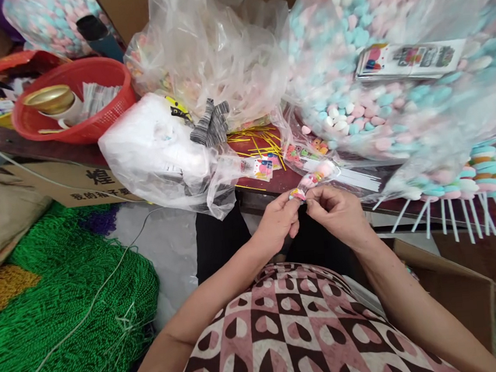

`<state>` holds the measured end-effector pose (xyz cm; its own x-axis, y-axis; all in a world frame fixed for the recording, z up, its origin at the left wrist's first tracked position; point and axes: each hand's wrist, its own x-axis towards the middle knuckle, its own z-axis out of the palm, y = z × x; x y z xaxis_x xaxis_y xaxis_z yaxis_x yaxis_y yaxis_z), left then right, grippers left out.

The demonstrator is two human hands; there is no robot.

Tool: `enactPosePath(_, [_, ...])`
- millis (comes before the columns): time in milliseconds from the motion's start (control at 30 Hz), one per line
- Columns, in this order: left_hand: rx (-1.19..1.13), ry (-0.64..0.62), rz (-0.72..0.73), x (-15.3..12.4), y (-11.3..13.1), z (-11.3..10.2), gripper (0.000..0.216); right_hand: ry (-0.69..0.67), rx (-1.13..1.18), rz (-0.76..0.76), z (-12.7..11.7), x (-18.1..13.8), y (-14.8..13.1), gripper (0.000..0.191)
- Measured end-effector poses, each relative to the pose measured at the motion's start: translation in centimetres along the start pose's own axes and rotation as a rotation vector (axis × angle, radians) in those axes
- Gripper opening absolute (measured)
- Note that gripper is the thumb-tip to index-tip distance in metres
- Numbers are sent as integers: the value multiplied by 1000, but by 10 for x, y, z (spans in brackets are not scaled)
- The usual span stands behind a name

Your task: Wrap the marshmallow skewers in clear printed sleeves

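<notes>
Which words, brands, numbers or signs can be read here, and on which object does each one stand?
"煌": cardboard.
"我的箱子要": same cardboard, lower line.
Too blurred to read: card stack, small cards, yellow-black item.
Too small: print on wrapped candy.

the wrapper [320, 173] looks like glossy plastic.
</notes>
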<state>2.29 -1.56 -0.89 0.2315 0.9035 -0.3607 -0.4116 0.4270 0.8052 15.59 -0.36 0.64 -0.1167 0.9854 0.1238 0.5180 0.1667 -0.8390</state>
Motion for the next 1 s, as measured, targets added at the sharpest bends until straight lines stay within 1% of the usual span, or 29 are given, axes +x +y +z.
enactPosePath(100, [42, 49, 15, 1, -3, 0, 35, 19, -99, -66, 2, -4, 2, 9])
enactPosePath(167, [2, 52, -3, 1, -3, -1, 34, 19, -100, -64, 4, -5, 6, 10])
enactPosePath(200, [-46, 27, -26, 1, -1, -1, 31, 15, -76, -42, 5, -5, 8, 11])
enactPosePath(300, [-227, -98, -129, 1, 4, -3, 15, 23, 63, 49, 7, -6, 18, 12])
enactPosePath(367, [-305, -164, -170, 2, 7, -4, 15, 31, 148, 84, 7, -7, 21, 14])
enactPosePath(433, [-328, -191, -169, 2, 7, -5, 16, 56, 163, 75, 6, -8, 22, 16])
enactPosePath(500, [-302, -190, -138, 2, 5, -5, 17, 112, 83, 25, 4, -9, 19, 18])
enactPosePath(567, [-253, -162, -100, 2, 4, -4, 21, 162, -55, -77, 1, -8, 14, 17])
enactPosePath(633, [-205, -131, -76, 1, 4, -3, 31, 154, -184, -204, -1, -6, 11, 14])
enactPosePath(700, [-161, -104, -67, 1, 3, -3, 41, 129, -266, -292, -2, -4, 9, 13])
enactPosePath(833, [-95, -86, -47, 0, 3, -3, 49, 144, -335, -321, 0, -3, 11, 15])
enactPosePath(1000, [-75, -93, -38, 0, 1, -4, 49, 169, -435, -334, 4, -3, 14, 15])
